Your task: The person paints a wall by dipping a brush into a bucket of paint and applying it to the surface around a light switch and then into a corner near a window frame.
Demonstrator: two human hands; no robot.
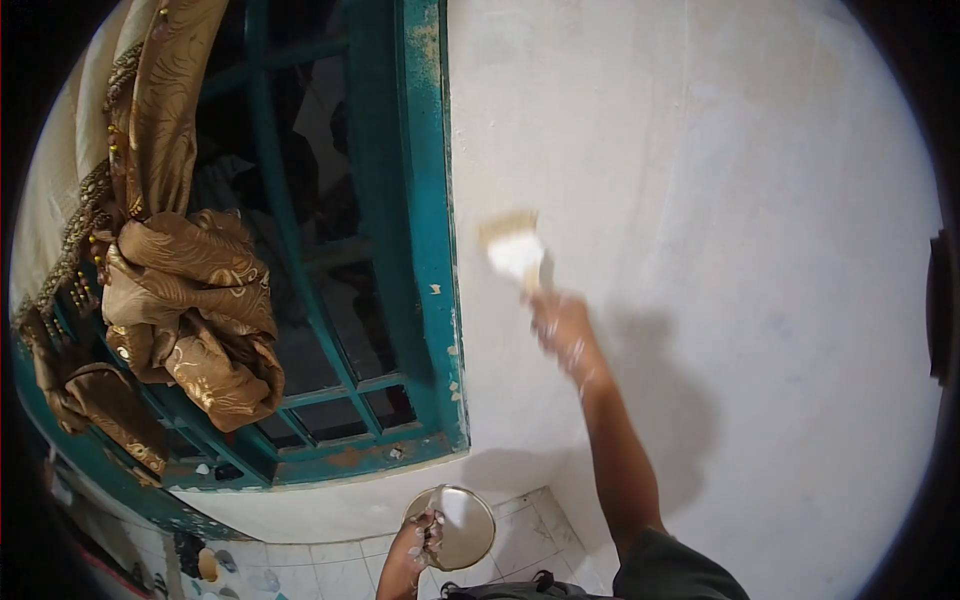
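Observation:
My right hand is closed round the handle of a wide paintbrush, raised to the white wall. The brush has a white ferrule and pale tan bristles, and the bristles overlap the wall just right of the window frame. White paint is smeared over my fingers and wrist. Low in the view, my left hand is closed at the left rim of a round paint bucket, its fingers wrapped over the edge. White spatters cover this hand too, and pale paint shows inside the bucket.
A green window frame with chipped paint borders the wall on the left. Brown patterned curtains, knotted up with cords, hang before its panes. Below are white floor tiles, with several small objects at lower left.

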